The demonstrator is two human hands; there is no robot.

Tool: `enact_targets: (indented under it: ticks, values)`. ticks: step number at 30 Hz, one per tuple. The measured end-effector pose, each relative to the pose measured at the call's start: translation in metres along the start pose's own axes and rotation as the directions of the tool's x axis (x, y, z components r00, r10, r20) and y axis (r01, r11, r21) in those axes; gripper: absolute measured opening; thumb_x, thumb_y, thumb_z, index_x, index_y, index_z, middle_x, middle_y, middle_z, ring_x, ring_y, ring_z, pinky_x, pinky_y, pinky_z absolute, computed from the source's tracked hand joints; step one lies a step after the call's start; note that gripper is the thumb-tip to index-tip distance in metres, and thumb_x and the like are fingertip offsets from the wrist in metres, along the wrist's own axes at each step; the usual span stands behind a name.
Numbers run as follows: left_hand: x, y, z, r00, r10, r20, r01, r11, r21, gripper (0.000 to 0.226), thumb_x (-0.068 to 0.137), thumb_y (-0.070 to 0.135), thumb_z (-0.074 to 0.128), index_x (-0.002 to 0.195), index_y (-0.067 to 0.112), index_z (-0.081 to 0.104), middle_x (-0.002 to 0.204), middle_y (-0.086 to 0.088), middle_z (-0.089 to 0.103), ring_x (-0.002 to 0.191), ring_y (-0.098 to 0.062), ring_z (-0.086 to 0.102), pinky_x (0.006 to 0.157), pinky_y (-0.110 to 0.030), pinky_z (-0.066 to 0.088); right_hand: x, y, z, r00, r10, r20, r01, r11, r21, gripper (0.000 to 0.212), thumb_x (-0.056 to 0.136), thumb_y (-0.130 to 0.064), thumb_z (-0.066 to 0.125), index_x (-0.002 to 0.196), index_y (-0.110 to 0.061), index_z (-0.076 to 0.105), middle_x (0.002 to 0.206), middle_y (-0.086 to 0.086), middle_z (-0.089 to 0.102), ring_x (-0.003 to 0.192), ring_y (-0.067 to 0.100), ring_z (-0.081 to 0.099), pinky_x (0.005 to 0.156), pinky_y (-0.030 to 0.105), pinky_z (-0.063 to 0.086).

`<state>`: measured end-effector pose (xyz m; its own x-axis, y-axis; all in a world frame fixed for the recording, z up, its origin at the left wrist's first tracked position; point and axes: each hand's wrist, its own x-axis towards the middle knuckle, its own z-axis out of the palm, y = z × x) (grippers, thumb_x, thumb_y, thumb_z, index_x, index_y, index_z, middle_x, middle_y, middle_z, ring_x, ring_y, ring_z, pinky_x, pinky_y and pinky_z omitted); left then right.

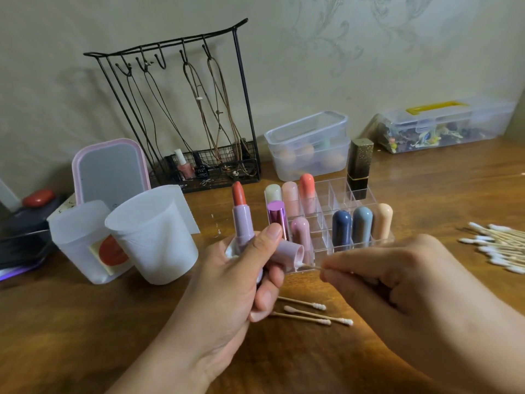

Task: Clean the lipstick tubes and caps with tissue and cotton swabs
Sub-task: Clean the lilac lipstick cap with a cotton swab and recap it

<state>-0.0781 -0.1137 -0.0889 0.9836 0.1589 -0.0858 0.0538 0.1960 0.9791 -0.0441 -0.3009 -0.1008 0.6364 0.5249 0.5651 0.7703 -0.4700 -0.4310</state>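
My left hand [227,288] grips an open lilac lipstick tube [243,223] with its coral stick raised, together with the lilac cap [289,251] and a bit of white tissue [232,248]. The cap lies sideways with its mouth facing right. My right hand [397,280] pinches a cotton swab [308,265] whose white tip sits at the cap's mouth. Behind my hands stands a clear organizer [335,194] holding several capped lipsticks. Three swabs [312,314] lie on the table below my hands.
A pile of cotton swabs [500,245] lies at the right edge. Two white cups [153,234] and a pink mirror [110,172] stand at left. A black wire rack [184,109], clear boxes [309,146] and a storage case [443,129] line the wall.
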Motion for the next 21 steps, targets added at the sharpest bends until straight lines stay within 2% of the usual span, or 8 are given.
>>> enact_targets:
  ticks: [1,3,6,10,12,16,19,21]
  values:
    - [0.000,0.000,0.000,1.000,-0.012,0.008,0.012,1.000,-0.002,0.043,0.080,0.036,0.064,0.094,-0.005,0.066,0.056,-0.006,0.049,0.037,-0.007,0.038,0.032,-0.016,0.028,0.000,0.001,-0.001,1.000,0.010,-0.024,-0.011,1.000,-0.023,0.031,0.090,-0.039,0.055,0.071,-0.018,0.067,0.052,-0.006,0.054,0.046,0.009,0.050,0.047,0.023,0.046]
    - [-0.001,-0.001,0.001,1.000,-0.022,0.019,0.022,1.000,-0.004,0.040,0.079,0.036,0.064,0.091,-0.001,0.068,0.055,-0.005,0.049,0.036,-0.007,0.037,0.032,-0.016,0.027,0.001,0.000,-0.003,0.995,0.000,-0.103,-0.010,0.996,-0.091,0.024,0.087,-0.030,0.061,0.067,-0.020,0.068,0.048,-0.010,0.050,0.042,0.007,0.048,0.039,0.024,0.043]
    - [-0.002,0.000,0.004,1.000,-0.001,0.019,0.000,0.999,0.039,0.034,0.077,0.039,0.063,0.081,0.007,0.074,0.054,-0.002,0.047,0.035,-0.006,0.034,0.033,-0.015,0.024,0.000,-0.006,-0.004,0.983,-0.044,-0.180,0.021,0.991,-0.130,0.020,0.087,-0.026,0.062,0.069,-0.021,0.067,0.051,-0.011,0.054,0.039,0.009,0.046,0.037,0.023,0.041]
    - [-0.004,0.003,0.005,0.999,0.011,0.032,-0.014,0.996,0.085,0.033,0.080,0.041,0.060,0.074,0.013,0.076,0.055,0.000,0.046,0.036,-0.005,0.034,0.034,-0.015,0.023,-0.004,-0.009,-0.002,0.970,-0.102,-0.222,0.081,0.992,-0.100,0.025,0.091,-0.030,0.054,0.076,-0.017,0.068,0.058,-0.003,0.063,0.040,0.021,0.053,0.036,0.026,0.044]
    - [-0.003,0.003,0.004,0.999,0.025,0.028,-0.027,0.996,0.084,0.033,0.079,0.040,0.061,0.074,0.012,0.076,0.054,-0.001,0.046,0.035,-0.005,0.033,0.034,-0.015,0.023,-0.003,-0.008,-0.002,0.972,-0.099,-0.211,0.079,0.992,-0.100,0.026,0.092,-0.031,0.053,0.076,-0.018,0.068,0.059,-0.002,0.064,0.041,0.023,0.054,0.037,0.027,0.045]
    - [-0.001,0.002,0.001,0.998,0.051,0.048,-0.053,0.998,0.032,0.033,0.076,0.039,0.063,0.080,0.008,0.073,0.056,-0.004,0.047,0.038,-0.006,0.035,0.036,-0.016,0.026,-0.001,-0.006,-0.002,0.994,-0.049,-0.099,0.033,0.987,-0.156,0.025,0.090,-0.031,0.053,0.070,-0.022,0.065,0.052,-0.011,0.052,0.038,0.010,0.043,0.038,0.021,0.043]
    - [0.001,0.002,0.002,0.994,0.097,0.047,-0.097,0.995,0.004,0.032,0.069,0.039,0.065,0.077,0.009,0.074,0.055,-0.003,0.048,0.041,-0.006,0.037,0.039,-0.017,0.030,-0.001,-0.006,-0.003,0.999,-0.046,-0.024,0.044,0.996,-0.080,0.025,0.089,-0.032,0.058,0.069,-0.020,0.066,0.051,-0.009,0.048,0.043,0.010,0.042,0.039,0.024,0.041]
    - [0.001,0.002,0.003,0.992,0.115,0.058,-0.113,0.993,-0.023,0.030,0.068,0.037,0.066,0.074,0.009,0.074,0.055,-0.003,0.050,0.042,-0.007,0.038,0.040,-0.016,0.032,0.001,-0.007,-0.005,0.998,-0.047,-0.046,0.047,0.999,0.000,0.027,0.090,-0.035,0.057,0.072,-0.018,0.068,0.056,-0.006,0.051,0.047,0.010,0.046,0.045,0.014,0.039]
